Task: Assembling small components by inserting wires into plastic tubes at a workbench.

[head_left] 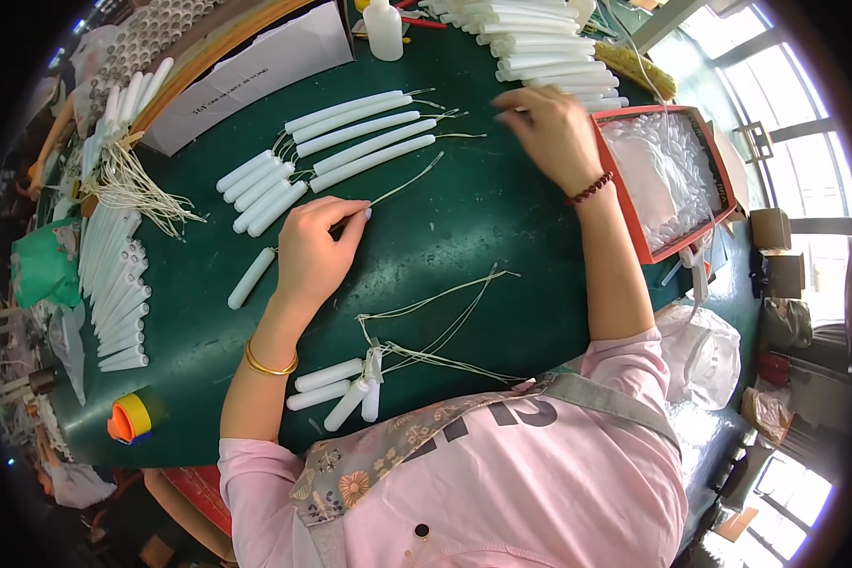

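Observation:
My left hand (320, 244) is closed in a pinch on a thin pale cord (407, 180). The cord's far end sticks out to the upper right, and a short white tube (252, 278) lies at its other end, by my wrist. Just beyond that hand rest long white tubes (374, 161) in a row, joined by cords to short white tubes (270, 194). My right hand (557, 133) is over the table at the back right, fingers apart, with nothing visible in it. It is close to a stack of long white tubes (554, 62).
A red box (648, 254) of small clear pieces stands at the right. Several corded short tubes (329, 377) lie near my body. More white tubes (118, 293) and a yellow-orange tape roll (131, 417) are at the left. A white bottle (384, 30) stands at the back.

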{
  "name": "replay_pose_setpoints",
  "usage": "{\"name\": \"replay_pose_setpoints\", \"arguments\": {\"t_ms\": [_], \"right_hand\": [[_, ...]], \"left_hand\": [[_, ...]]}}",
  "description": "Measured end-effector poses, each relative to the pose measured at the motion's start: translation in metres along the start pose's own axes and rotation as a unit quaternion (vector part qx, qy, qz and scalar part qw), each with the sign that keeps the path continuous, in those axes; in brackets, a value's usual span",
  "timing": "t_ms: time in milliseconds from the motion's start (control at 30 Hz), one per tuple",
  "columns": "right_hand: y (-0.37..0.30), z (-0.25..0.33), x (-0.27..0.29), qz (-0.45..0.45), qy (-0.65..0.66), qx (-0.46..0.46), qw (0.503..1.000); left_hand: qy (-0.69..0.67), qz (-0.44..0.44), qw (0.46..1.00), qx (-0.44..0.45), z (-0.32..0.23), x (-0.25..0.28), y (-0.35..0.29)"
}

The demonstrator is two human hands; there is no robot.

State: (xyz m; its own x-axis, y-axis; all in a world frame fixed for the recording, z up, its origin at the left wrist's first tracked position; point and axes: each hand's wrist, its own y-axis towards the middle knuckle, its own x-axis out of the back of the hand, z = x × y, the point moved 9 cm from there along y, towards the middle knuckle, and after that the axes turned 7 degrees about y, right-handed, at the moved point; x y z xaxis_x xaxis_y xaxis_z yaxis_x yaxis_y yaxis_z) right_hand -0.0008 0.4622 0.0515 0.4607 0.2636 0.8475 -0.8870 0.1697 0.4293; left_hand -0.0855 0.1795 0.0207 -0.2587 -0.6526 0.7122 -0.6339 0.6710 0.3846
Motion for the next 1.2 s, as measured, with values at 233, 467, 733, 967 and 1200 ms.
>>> {"name": "replay_pose_setpoints", "arguments": {"t_ms": [233,467,733,967,1200], "right_hand": [[0.004,-0.044,-0.007,-0.045,-0.210,-0.045,0.976],[-0.001,-0.005,0.013,-0.065,-0.120,0.054,0.989],[-0.011,0.089,-0.012,0.031,-0.022,0.172,0.984],[-0.026,0.129,-0.046,0.102,0.083,0.198,0.971],[-0.020,0.064,-0.038,0.164,0.028,0.094,0.982]], "left_hand": [[-0.044,0.012,0.999,0.014,0.001,-0.005,0.000],[-0.034,0.020,0.999,0.021,0.003,-0.001,0.001],[-0.023,0.004,1.000,0.004,-0.001,0.000,0.000],[0.023,0.019,0.998,-0.060,-0.011,0.001,0.005],[0.158,0.108,0.982,0.001,0.025,0.067,-0.017]]}}
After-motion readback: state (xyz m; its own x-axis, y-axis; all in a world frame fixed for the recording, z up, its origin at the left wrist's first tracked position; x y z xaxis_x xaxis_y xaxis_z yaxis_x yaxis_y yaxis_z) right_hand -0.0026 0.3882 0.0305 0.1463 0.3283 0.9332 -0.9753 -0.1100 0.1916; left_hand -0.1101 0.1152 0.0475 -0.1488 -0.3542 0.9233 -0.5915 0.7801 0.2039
